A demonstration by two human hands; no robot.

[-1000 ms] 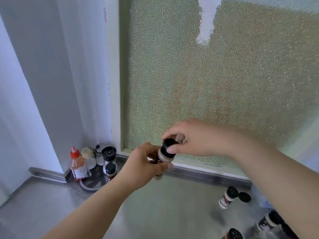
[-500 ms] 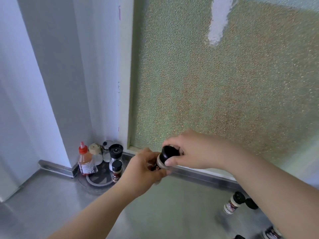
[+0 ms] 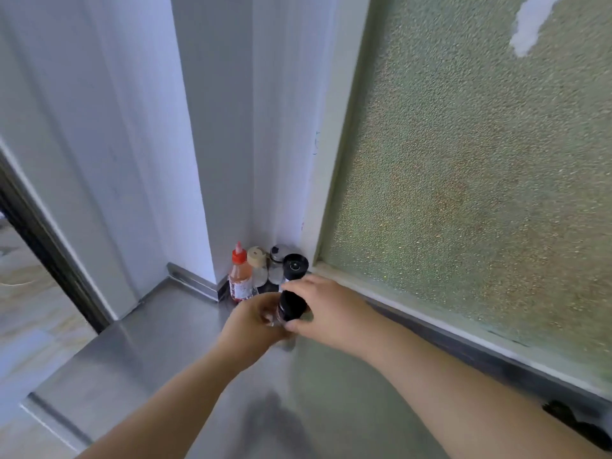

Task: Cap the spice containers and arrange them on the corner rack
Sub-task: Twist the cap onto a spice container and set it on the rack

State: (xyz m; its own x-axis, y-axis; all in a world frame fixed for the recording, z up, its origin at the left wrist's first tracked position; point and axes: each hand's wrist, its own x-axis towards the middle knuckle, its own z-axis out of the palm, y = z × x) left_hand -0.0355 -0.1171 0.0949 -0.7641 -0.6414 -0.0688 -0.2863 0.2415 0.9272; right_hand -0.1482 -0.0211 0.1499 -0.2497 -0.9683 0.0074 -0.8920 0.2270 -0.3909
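A small spice jar with a black cap (image 3: 292,305) is gripped between both hands just in front of the corner rack. My left hand (image 3: 253,321) wraps the jar's body from the left; my right hand (image 3: 326,313) closes over the black cap from the right. The rack (image 3: 265,288) is a dark round base in the wall corner, mostly hidden behind my hands. On it stand a red-capped sauce bottle (image 3: 240,276), a beige-lidded jar (image 3: 257,265), a silver-lidded glass shaker (image 3: 277,265) and a black-topped grinder (image 3: 294,266).
The steel counter (image 3: 159,352) runs from the corner toward me, with its left edge dropping to a tiled floor. A frosted window (image 3: 480,167) and its sill fill the right. A dark object (image 3: 576,425) lies at the lower right by the sill.
The view has swung left and closer to the corner. Both hands with the jar have moved toward the rack, now hiding its front. The loose jars at right have left the view.
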